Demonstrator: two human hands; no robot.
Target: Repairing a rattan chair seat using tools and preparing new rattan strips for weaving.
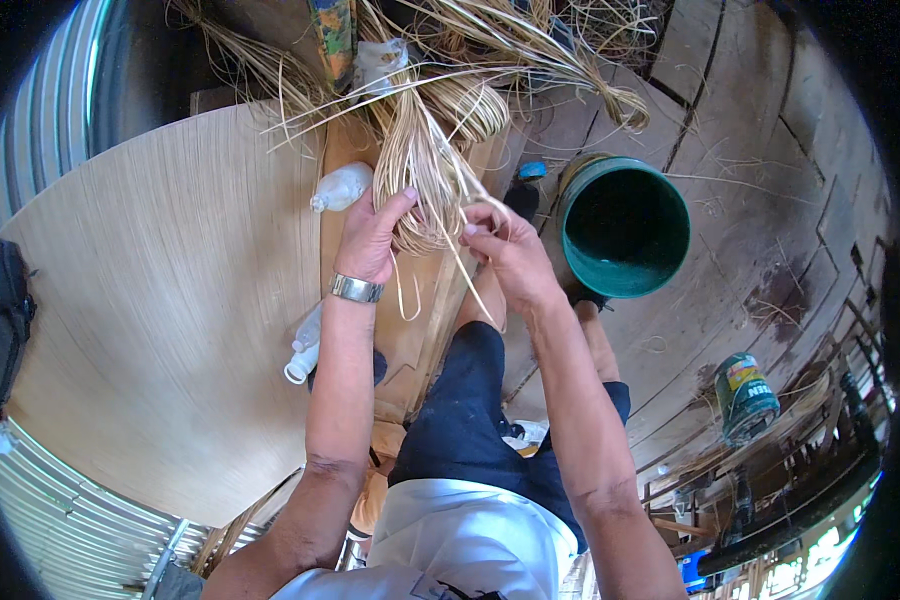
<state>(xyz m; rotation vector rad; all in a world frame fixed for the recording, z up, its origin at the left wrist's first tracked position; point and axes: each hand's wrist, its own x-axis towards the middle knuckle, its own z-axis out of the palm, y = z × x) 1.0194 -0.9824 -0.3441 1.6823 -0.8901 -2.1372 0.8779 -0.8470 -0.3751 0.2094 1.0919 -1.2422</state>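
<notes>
Nearest the camera, the person's dark shorts [470, 420] and white shirt [450, 540] filled the lower middle, both forearms rising from there toward the work.

The left hand [375, 235], with a metal watch band [356, 288] at the wrist, was closed around the bundle of rattan strips [425, 170] from the left side, fingers curled over it. The right hand [510, 255] met the bundle from the right, its grip pinched shut on a few loose strips at the lower end, thumb and fingertips pressed together.

The step looked like sorting or drawing single strips out of the bundle while the other hand steadied it. The next move would probably call for a firm hold on the left and a clean pull by the right along the strips' own line, so that they do not snag or kink.

The bundle was held above a narrow wooden board [410, 300], between the two hands. Its long axis ran away from the person, the gathered end at the hands and the far ends fanning out into a heap of loose rattan [510, 50].

Two clear plastic bottles [342, 187] [305, 350] lay on the pale plywood sheet [170, 300] to the left. A green bucket [625, 225] stood on the plank floor [750, 150] to the right, a small tin can [745, 395] lying well apart from it.
</notes>
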